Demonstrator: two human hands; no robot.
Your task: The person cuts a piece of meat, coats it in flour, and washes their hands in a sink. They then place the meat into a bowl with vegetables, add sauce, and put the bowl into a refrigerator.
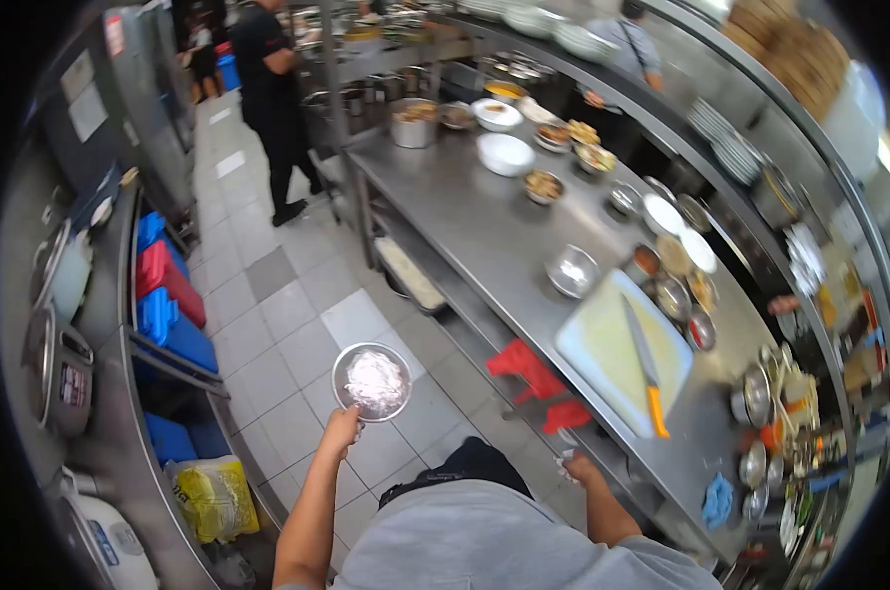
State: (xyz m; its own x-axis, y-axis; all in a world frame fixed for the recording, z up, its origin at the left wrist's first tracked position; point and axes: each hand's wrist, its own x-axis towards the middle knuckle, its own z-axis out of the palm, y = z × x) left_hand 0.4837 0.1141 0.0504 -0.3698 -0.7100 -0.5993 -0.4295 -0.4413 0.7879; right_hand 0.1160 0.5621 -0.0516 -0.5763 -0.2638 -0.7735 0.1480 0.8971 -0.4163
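Out over the tiled floor, my left hand (344,431) grips the rim of a round metal bowl (399,401) holding something white and shredded. Low beside the steel counter (445,211), my right hand (581,468) is closed on a small whitish item, perhaps a cloth or paper, too small to name. A red cloth (534,379) hangs at the counter's edge near that hand. On the counter, a knife with an orange handle (656,411) lies across a pale cutting board (593,339). An empty-looking metal bowl (572,270) stands just beyond the board.
A person in dark clothes (263,88) stands in the aisle; another person (630,49) is behind the shelf. Blue bins (175,334) and a red bin (170,280) sit under the left counter. A white bowl (505,154) and a pot (414,128) stand farther along.
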